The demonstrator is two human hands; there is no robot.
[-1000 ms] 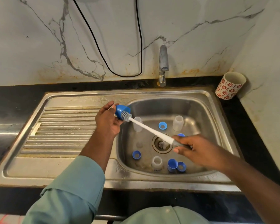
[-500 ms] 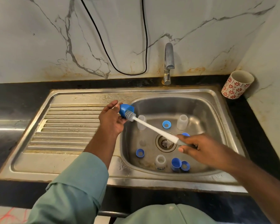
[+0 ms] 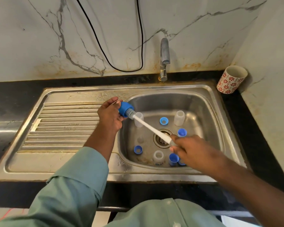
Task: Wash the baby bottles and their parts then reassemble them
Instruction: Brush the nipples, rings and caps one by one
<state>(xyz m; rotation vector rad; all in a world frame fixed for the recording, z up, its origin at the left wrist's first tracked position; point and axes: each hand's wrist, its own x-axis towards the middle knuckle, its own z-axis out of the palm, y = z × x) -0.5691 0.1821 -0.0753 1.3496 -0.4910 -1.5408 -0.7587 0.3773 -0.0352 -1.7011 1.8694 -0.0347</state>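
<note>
Head view: over the steel sink, the left hand grips a blue cap while the right hand grips a white brush, bristles inside the cap. Clear bottles and blue rings stand in the basin.

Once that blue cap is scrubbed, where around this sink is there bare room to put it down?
The ribbed draining board, left of the basin, is bare, as is the flat steel strip along the sink's front edge. The basin floor is crowded: bottles and blue caps ring the drain.
</note>
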